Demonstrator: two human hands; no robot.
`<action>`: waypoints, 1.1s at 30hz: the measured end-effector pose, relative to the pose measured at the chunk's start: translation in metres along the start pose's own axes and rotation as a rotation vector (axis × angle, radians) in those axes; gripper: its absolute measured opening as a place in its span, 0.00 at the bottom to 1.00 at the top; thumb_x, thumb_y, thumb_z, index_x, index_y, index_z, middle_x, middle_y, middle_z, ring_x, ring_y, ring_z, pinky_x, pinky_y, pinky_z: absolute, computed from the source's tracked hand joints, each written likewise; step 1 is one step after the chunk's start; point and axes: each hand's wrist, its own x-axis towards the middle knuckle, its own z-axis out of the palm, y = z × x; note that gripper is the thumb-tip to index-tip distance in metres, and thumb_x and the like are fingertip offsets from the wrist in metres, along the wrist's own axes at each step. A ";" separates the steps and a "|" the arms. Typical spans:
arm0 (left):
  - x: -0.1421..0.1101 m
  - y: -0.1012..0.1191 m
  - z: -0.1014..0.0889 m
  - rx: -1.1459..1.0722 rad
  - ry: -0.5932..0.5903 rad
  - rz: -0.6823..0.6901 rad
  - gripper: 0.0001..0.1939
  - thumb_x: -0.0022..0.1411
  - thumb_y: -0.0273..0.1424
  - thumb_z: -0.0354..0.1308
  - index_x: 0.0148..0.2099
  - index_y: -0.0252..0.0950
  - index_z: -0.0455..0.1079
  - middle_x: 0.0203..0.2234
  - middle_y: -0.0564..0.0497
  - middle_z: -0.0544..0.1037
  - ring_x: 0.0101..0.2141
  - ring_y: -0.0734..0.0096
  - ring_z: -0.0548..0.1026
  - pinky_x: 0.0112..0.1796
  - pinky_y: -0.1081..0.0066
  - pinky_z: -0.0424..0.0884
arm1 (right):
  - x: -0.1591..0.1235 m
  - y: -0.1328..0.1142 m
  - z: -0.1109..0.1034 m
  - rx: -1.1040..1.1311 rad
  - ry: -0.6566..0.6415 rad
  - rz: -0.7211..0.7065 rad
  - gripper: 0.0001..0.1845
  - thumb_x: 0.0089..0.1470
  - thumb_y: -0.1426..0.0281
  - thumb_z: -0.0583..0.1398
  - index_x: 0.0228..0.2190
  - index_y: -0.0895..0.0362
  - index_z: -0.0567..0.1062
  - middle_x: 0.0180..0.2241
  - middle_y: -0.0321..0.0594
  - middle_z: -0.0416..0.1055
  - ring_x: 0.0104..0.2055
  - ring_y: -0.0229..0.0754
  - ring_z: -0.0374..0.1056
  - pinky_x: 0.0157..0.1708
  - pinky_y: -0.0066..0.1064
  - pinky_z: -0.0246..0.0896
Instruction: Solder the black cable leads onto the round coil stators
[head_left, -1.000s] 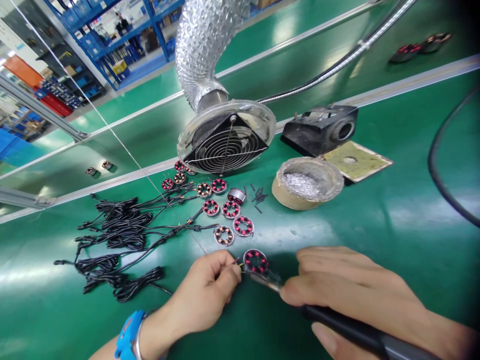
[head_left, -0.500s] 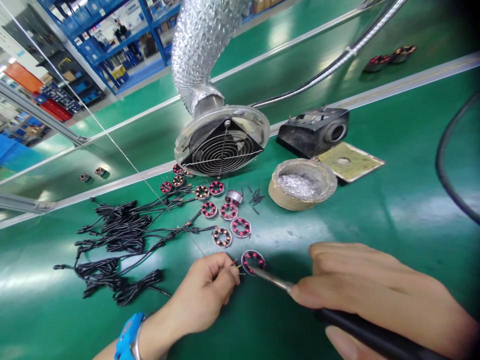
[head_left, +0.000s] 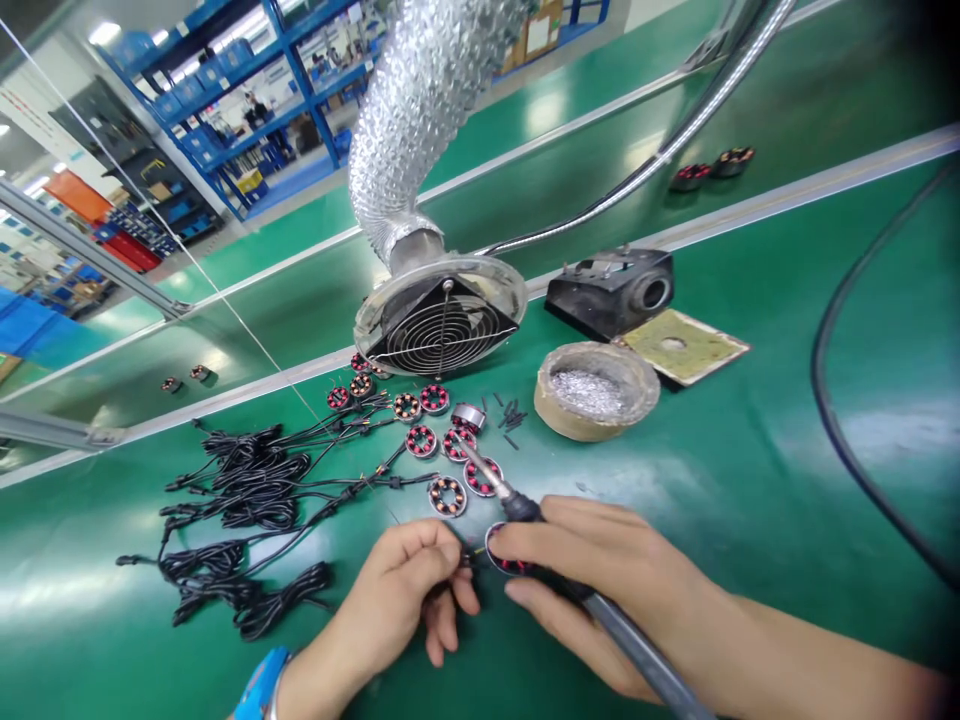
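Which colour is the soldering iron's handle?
The handle is black to dark grey, clearest in head view.

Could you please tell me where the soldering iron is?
In the head view, the soldering iron is lower centre-right, in the right hand, its tip near motor stators.

I'm pinching wires [head_left: 478,551] in my left hand [head_left: 416,580]; my right hand [head_left: 615,565] is gripping a soldering iron [head_left: 630,638], pointing far left.

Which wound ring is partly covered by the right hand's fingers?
The red-wound ring nearest the camera, beside the left hand; the other rings lie farther back, clear of the right hand.
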 end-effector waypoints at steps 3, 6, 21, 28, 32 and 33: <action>-0.002 0.004 -0.002 0.103 0.014 -0.011 0.20 0.50 0.47 0.62 0.28 0.34 0.64 0.21 0.51 0.74 0.13 0.81 0.65 0.13 0.80 0.59 | 0.000 0.003 0.006 -0.003 -0.036 0.027 0.13 0.56 0.80 0.56 0.41 0.55 0.70 0.28 0.36 0.65 0.30 0.40 0.60 0.28 0.30 0.55; -0.006 0.008 -0.001 0.260 0.071 0.010 0.17 0.53 0.43 0.60 0.28 0.34 0.65 0.18 0.54 0.70 0.14 0.82 0.60 0.15 0.79 0.55 | -0.002 0.005 0.008 0.017 -0.044 0.046 0.14 0.56 0.81 0.54 0.42 0.55 0.68 0.29 0.36 0.64 0.32 0.41 0.58 0.30 0.29 0.54; -0.014 0.000 0.008 0.608 0.129 0.250 0.15 0.64 0.37 0.52 0.29 0.33 0.70 0.19 0.57 0.60 0.23 0.76 0.56 0.24 0.75 0.53 | -0.001 -0.003 0.020 0.134 -0.057 0.029 0.16 0.57 0.83 0.51 0.42 0.54 0.68 0.30 0.37 0.67 0.31 0.40 0.60 0.30 0.28 0.55; -0.037 -0.009 0.013 0.725 0.021 0.269 0.18 0.56 0.32 0.60 0.50 0.37 0.73 0.33 0.47 0.78 0.28 0.66 0.73 0.30 0.72 0.68 | -0.002 -0.002 0.029 0.083 0.028 0.007 0.15 0.56 0.83 0.49 0.40 0.56 0.67 0.28 0.37 0.67 0.29 0.40 0.58 0.29 0.29 0.56; -0.038 0.008 -0.001 0.714 0.013 0.276 0.13 0.56 0.30 0.58 0.45 0.39 0.76 0.34 0.48 0.80 0.34 0.61 0.77 0.36 0.70 0.71 | -0.001 -0.002 0.026 0.042 0.022 -0.026 0.17 0.56 0.84 0.50 0.42 0.55 0.68 0.27 0.37 0.66 0.29 0.41 0.59 0.27 0.29 0.56; -0.035 0.014 -0.005 0.712 0.077 0.290 0.12 0.59 0.29 0.55 0.44 0.38 0.76 0.34 0.48 0.80 0.34 0.63 0.77 0.37 0.70 0.71 | 0.000 -0.003 0.024 0.042 0.014 -0.023 0.17 0.56 0.83 0.50 0.42 0.55 0.68 0.28 0.37 0.67 0.30 0.41 0.60 0.28 0.29 0.57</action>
